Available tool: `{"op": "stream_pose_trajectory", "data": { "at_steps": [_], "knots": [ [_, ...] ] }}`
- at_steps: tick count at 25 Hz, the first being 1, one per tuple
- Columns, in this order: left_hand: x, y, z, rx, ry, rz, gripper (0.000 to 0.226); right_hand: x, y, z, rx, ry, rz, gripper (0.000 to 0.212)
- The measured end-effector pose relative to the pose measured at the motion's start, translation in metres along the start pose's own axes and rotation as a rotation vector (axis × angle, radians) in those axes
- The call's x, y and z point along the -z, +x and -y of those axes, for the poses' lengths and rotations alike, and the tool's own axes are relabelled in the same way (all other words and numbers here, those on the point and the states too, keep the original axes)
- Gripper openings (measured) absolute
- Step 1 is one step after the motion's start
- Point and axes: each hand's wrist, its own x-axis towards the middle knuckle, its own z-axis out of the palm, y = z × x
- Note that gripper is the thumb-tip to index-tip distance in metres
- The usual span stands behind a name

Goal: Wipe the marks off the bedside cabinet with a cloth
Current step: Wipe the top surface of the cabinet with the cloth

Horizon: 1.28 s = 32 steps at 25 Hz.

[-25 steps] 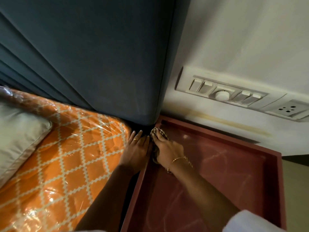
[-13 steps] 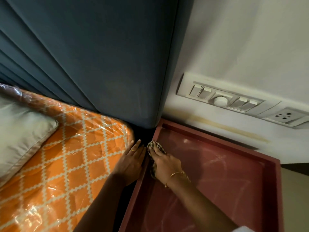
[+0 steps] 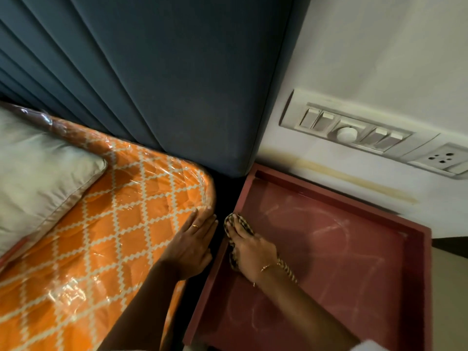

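The bedside cabinet has a dark red top with a raised rim, and faint whitish smear marks run across its surface. My right hand presses a brown-and-cream patterned cloth flat onto the top along its left rim, fingers straight over the cloth. Most of the cloth is hidden under the hand; a strip shows by the wrist. My left hand rests flat, fingers straight, on the mattress corner just left of the cabinet.
An orange lattice-patterned mattress in plastic wrap fills the left, with a grey pillow on it. A blue padded headboard stands behind. A switch panel and socket sit on the white wall above the cabinet. A dark gap separates bed and cabinet.
My right hand has slid the cloth back from the far left corner along the left rim toward me. My left hand has stayed on the mattress corner.
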Motion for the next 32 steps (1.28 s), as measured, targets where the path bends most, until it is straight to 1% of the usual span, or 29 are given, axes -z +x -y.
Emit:
{"op": "stream_pose_trajectory", "data": {
  "at_steps": [3, 6, 9, 11, 13, 15, 17, 19, 21, 22, 25, 27, 29, 32],
  "knots": [
    [-0.002, -0.011, -0.003, -0.002, 0.016, 0.014, 0.076, 0.005, 0.012, -0.012, 0.008, -0.033, -0.04, 0.068],
    [-0.009, -0.027, -0.011, -0.003, 0.021, 0.095, 0.096, 0.01, 0.031, -0.018, -0.006, -0.051, -0.064, 0.066],
    [-0.014, -0.046, -0.016, 0.007, 0.047, 0.191, 0.12, -0.002, 0.019, -0.003, -0.089, -0.009, -0.076, 0.061],
    [-0.014, -0.058, -0.016, 0.014, 0.057, 0.225, 0.135, -0.019, -0.004, 0.01, -0.052, -0.013, -0.061, 0.061],
    [-0.013, -0.074, -0.016, 0.003, 0.068, 0.253, 0.144, -0.035, -0.028, 0.017, 0.032, -0.059, -0.031, 0.062],
    [-0.015, -0.087, -0.018, -0.015, 0.086, 0.295, 0.152, -0.036, -0.029, 0.013, 0.109, -0.134, -0.071, 0.061],
    [-0.016, -0.095, -0.02, -0.029, 0.105, 0.324, 0.157, -0.026, -0.017, 0.009, 0.094, -0.171, -0.091, 0.059],
    [-0.016, -0.094, -0.02, -0.019, 0.124, 0.331, 0.158, -0.015, -0.003, 0.011, 0.012, -0.129, -0.108, 0.06],
    [-0.017, -0.093, -0.022, -0.037, 0.122, 0.316, 0.158, -0.021, -0.006, 0.021, -0.082, -0.067, -0.103, 0.063],
    [-0.019, -0.094, -0.022, -0.046, 0.123, 0.301, 0.157, -0.03, -0.014, 0.028, -0.1, -0.034, -0.09, 0.065],
    [-0.021, -0.095, -0.021, -0.049, 0.113, 0.26, 0.156, -0.072, -0.058, 0.047, 0.001, 0.0, -0.079, 0.067],
    [-0.022, -0.095, -0.019, -0.048, 0.123, 0.264, 0.154, -0.082, -0.071, 0.048, 0.038, -0.009, -0.104, 0.065],
    [-0.022, -0.096, -0.017, -0.068, 0.099, 0.259, 0.151, -0.073, -0.06, 0.042, 0.037, -0.031, -0.139, 0.063],
    [-0.025, -0.097, -0.017, -0.075, 0.092, 0.236, 0.15, -0.062, -0.042, 0.036, -0.043, -0.016, -0.158, 0.064]
  ]
}}
